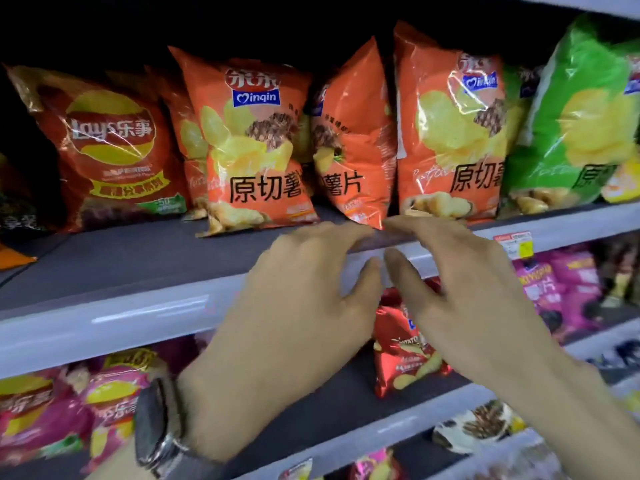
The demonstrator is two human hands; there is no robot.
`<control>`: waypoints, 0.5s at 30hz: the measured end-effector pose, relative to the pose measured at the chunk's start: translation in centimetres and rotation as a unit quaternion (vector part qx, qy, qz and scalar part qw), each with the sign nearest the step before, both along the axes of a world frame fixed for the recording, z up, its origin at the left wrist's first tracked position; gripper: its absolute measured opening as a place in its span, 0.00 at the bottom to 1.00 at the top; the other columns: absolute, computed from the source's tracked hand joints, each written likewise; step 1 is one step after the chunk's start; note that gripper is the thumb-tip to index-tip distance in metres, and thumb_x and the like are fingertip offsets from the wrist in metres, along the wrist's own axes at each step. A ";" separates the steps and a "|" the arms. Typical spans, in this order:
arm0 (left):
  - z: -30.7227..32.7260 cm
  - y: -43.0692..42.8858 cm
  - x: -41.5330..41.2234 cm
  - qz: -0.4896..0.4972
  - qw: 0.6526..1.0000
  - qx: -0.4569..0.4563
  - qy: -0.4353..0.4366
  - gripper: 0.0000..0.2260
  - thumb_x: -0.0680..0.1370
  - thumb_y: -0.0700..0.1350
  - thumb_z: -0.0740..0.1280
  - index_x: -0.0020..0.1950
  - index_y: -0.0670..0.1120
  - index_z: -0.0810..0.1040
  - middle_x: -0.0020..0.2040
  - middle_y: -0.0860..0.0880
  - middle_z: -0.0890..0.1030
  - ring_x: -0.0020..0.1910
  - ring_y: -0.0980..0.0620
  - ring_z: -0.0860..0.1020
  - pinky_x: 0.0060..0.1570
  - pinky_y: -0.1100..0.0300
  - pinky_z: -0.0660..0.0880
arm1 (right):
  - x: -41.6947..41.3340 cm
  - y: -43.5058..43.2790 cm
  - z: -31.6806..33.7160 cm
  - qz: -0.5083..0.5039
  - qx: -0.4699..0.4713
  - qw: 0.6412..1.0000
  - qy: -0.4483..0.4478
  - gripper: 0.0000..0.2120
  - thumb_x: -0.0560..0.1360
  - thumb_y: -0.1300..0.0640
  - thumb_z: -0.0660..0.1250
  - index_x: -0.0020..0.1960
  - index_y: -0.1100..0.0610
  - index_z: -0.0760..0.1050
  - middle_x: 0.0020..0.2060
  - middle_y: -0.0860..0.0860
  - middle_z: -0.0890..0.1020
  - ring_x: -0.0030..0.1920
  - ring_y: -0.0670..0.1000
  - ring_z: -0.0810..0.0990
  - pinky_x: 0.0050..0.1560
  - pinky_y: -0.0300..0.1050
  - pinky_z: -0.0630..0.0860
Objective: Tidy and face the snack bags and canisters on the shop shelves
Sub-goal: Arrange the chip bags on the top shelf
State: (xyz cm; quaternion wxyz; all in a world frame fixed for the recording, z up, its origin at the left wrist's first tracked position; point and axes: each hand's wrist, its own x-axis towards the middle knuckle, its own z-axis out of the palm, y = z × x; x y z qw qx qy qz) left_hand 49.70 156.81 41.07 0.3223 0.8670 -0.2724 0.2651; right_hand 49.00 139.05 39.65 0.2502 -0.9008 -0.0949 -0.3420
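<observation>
Left hand and right hand are both spread wide and empty, just below the skewed orange bag on the upper shelf. Suggest holding its side edges lightly, turning the label forward, then squaring it with the front-facing orange bag.

"Lay's" bag, "Qinqin" bag

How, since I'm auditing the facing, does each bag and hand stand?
Left hand: open, holding nothing.
Right hand: open, holding nothing.
Middle orange bag: upright, turned sideways.
Front-left orange bag: upright, facing front.
Right orange bag: upright, facing front.
Green bag: upright, facing front.
Dark red bag: tilted, facing front.
</observation>
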 end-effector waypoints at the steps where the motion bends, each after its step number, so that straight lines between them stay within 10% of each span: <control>1: -0.4 -1.4 0.1 -0.010 1.000 0.006 0.014 0.16 0.78 0.56 0.63 0.62 0.56 0.83 0.55 0.57 0.86 0.56 0.55 0.82 0.55 0.50 0.79 | -0.7 -1.1 -0.3 -0.016 0.003 1.000 0.009 0.21 0.78 0.44 0.60 0.68 0.45 0.76 0.62 0.46 0.82 0.63 0.52 0.80 0.60 0.56 0.78; 15: -11.0 -29.1 2.0 -0.150 0.955 0.231 0.113 0.14 0.81 0.60 0.59 0.58 0.53 0.77 0.55 0.50 0.83 0.57 0.44 0.81 0.50 0.51 0.76 | -8.8 -25.2 -10.3 -0.335 0.033 0.920 0.202 0.21 0.81 0.36 0.54 0.67 0.41 0.75 0.58 0.42 0.82 0.58 0.52 0.80 0.47 0.49 0.76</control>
